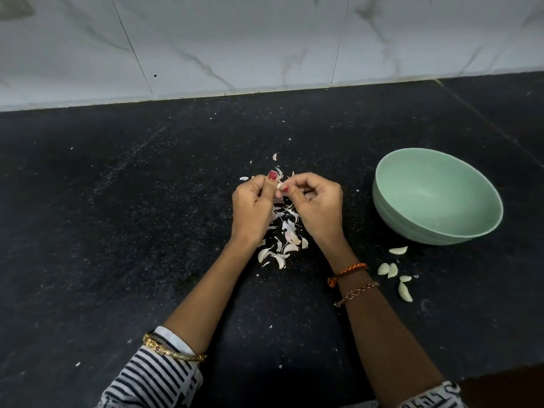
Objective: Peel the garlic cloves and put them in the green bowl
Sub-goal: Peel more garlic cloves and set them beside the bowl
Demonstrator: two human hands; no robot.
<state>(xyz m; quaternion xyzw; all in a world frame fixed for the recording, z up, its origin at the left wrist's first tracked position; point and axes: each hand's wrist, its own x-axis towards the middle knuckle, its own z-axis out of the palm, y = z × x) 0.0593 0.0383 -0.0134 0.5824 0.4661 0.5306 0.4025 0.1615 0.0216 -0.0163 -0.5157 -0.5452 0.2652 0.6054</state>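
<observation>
Head view: I look down on a black speckled stone countertop (117,201) whose far edge meets a white marble-patterned tiled wall (235,39). Toward the right side of the countertop, about midway between its far and near edges, stands the green bowl (482,207), upright; I see nothing inside it.

My two forearms reach in from the near edge. The left sleeve (153,375) is black-and-white striped with a gold bangle (173,350) at its cuff; the right wrist carries an orange thread band (347,272) and a thin chain bracelet (356,293).

The left hand (253,207) and right hand (318,204) are drawn together over the middle of the countertop, fingers curled, both pinching one small garlic clove (279,187) between thumbs and fingertips. The thumbnails are painted red.

Directly beneath and just nearer than the hands lies a loose pile of pale garlic skins (282,237), with a few stray flakes beyond the hands toward the far edge. Near the bowl, on its near side and right of my right wrist, lie several peeled cloves (404,291) on the bare stone, close to one another.
</observation>
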